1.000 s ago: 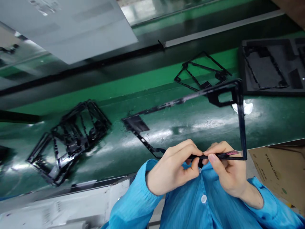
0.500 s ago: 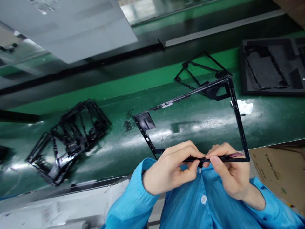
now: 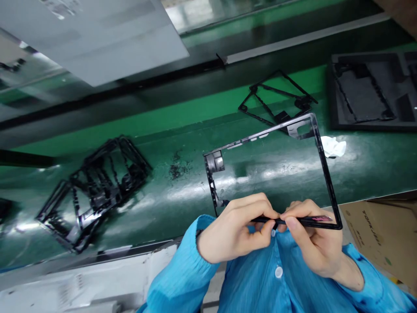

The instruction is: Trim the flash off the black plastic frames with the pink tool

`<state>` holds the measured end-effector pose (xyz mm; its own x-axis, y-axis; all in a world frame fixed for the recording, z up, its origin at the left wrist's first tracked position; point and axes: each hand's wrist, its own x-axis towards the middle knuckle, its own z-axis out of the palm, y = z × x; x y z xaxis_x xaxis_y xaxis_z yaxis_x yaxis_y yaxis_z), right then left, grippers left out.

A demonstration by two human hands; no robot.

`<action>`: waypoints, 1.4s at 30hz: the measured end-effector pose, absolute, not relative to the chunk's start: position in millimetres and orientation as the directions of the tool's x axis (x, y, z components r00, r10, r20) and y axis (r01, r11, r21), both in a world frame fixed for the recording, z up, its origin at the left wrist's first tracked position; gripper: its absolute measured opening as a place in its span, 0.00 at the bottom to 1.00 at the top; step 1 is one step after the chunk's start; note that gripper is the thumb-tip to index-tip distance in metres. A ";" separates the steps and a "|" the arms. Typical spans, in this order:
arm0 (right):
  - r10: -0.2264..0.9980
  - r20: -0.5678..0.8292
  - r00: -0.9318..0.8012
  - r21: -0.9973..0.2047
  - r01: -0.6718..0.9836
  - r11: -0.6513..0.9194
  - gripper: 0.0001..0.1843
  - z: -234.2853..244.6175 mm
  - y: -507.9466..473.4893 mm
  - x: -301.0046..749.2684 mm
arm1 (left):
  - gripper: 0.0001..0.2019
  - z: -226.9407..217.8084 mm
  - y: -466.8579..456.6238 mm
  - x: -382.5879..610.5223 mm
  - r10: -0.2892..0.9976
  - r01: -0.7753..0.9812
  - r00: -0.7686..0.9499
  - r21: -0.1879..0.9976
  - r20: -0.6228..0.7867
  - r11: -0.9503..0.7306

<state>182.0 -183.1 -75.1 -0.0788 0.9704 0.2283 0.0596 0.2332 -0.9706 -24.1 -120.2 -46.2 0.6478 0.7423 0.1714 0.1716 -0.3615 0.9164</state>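
Note:
A thin black rectangular plastic frame (image 3: 326, 176) is held up over the green bench, tilted, its near bar close to my chest. My left hand (image 3: 243, 226) pinches that near bar around its middle between thumb and fingers. Right beside it, my right hand (image 3: 314, 241) grips the same bar, thumb on top, with a pinkish mark on the bar near the right corner. The fingertips of both hands almost meet. A small dark piece shows between them, too hidden to name. Flat plates sit in the frame's far corners.
Several black frames (image 3: 107, 182) lie piled on the green bench (image 3: 182, 195) at left, near scattered black scraps (image 3: 177, 169). Another frame (image 3: 260, 98) lies behind the held one. At right are a dark foam tray (image 3: 358, 126), crumpled white paper (image 3: 335, 148) and a cardboard box (image 3: 381, 239).
The held frame has tilted; its far side has dropped lower in view and its far-left corner has shifted right. Both hands keep their grip on the near bar, nearly in place.

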 end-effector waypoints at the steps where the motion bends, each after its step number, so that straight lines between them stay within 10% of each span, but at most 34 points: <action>1: 0.971 0.228 -0.078 -0.970 0.063 0.233 0.10 -75.3 -183.4 182.2 | 0.09 -46.5 -120.6 -24.1 0.740 0.164 0.650 0.918 0.174 -0.360; 16: 0.975 0.206 -0.085 -0.978 0.004 0.207 0.09 -76.4 -185.7 184.6 | 0.14 -42.0 -120.4 -28.3 0.723 0.191 0.664 0.891 0.191 -0.411; 24: 0.967 0.245 -0.071 -0.970 -0.019 0.244 0.10 -75.4 -184.7 186.2 | 0.08 -42.4 -137.4 -27.5 0.709 0.345 0.507 0.638 0.491 -0.688; 42: 0.969 0.226 -0.098 -0.973 -0.071 0.220 0.09 -78.3 -183.1 184.1 | 0.10 -77.8 -148.7 -5.1 0.624 0.516 0.396 0.399 0.674 -0.758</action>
